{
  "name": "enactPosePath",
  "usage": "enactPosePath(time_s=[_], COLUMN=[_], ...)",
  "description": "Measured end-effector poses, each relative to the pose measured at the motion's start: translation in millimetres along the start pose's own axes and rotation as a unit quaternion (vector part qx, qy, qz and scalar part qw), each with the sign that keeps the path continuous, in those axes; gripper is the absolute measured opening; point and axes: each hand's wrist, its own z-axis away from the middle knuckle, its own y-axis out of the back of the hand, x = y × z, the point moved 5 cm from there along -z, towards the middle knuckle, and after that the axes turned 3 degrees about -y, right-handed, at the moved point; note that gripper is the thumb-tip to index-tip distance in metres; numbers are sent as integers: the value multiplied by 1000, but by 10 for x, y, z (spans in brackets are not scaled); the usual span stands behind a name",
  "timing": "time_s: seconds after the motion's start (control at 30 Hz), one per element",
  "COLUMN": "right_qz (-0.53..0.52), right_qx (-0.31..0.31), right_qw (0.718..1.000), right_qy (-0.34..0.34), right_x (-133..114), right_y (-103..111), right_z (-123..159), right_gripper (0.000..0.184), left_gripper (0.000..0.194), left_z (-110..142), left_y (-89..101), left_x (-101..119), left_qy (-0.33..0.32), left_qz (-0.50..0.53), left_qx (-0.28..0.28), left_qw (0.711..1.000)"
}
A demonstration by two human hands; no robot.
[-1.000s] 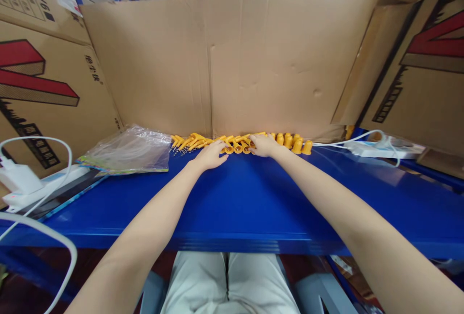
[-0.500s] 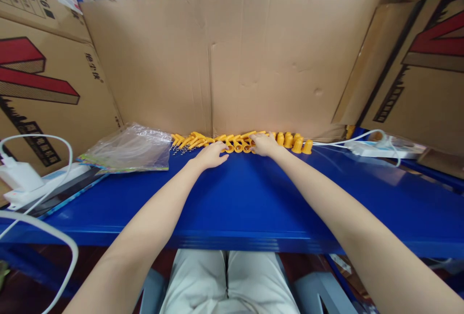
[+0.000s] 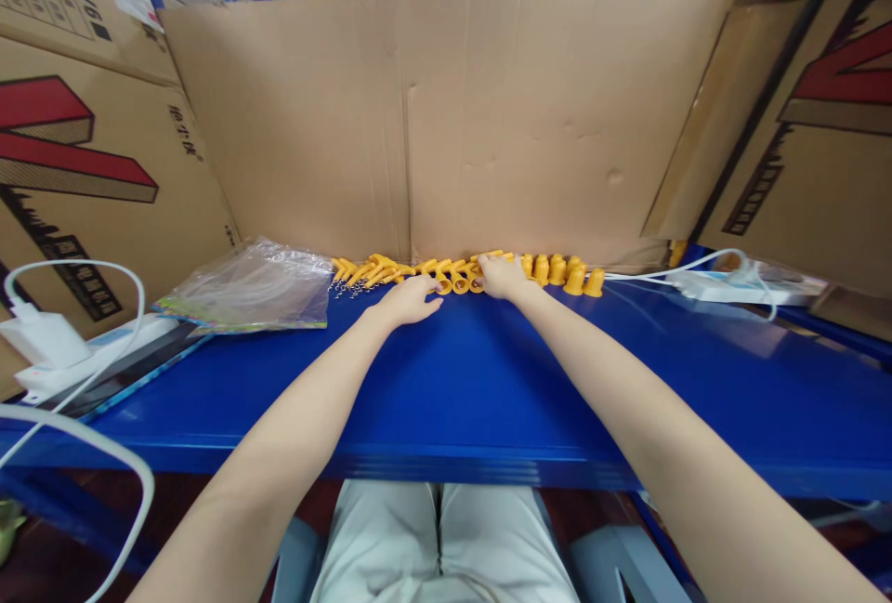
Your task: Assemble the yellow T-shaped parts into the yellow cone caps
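A row of yellow plastic pieces with round open ends facing me lies at the back of the blue shelf. At its left end is my left hand, thumb held apart from the fingers, touching or nearly touching the nearest piece. Over the right end rests my right hand, fingers spread and partly covering the pieces. Neither hand visibly grips anything. Left of them lie several yellow handles with curly metal ends, like corkscrews. To the right stand several yellow cup-shaped caps.
A blue metal shelf spans the view, backed by a cardboard sheet. Clear plastic bags lie at left, beside a power strip with a white plug. White cables and another strip sit at right. Cardboard boxes flank both sides.
My hands stay in nearly the same places around the row. The whole view has shifted very slightly; nothing is visibly picked up or let go.
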Motion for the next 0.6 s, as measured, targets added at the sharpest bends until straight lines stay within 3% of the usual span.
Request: enactPosePath(time_s=[0.2, 0.33, 0.47, 0.53, 0.6], right_qz=[-34, -116, -218, -231, -226], right_qx=[-43, -39, 68, 115, 120], right_qw=[998, 992, 973, 965, 964], right_qy=[-13, 16, 9, -43, -76], right_x=[95, 284, 713, 986, 1191], right_y=[-54, 45, 219, 227, 152], right_z=[-55, -179, -320, -365, -390], right_gripper=[61, 76, 56, 47, 41], left_gripper=[31, 30, 31, 31, 31], left_z=[-1, 8, 13, 14, 16], left_y=[-6, -6, -13, -21, -29], left_x=[-6, -4, 6, 16, 25], left_qy=[-5, -3, 10, 14, 17], left_qz=[-1, -2, -3, -2, -2], left_qx=[-5, -9, -16, -24, -33], left_qw=[1000, 1000, 1000, 1000, 999])
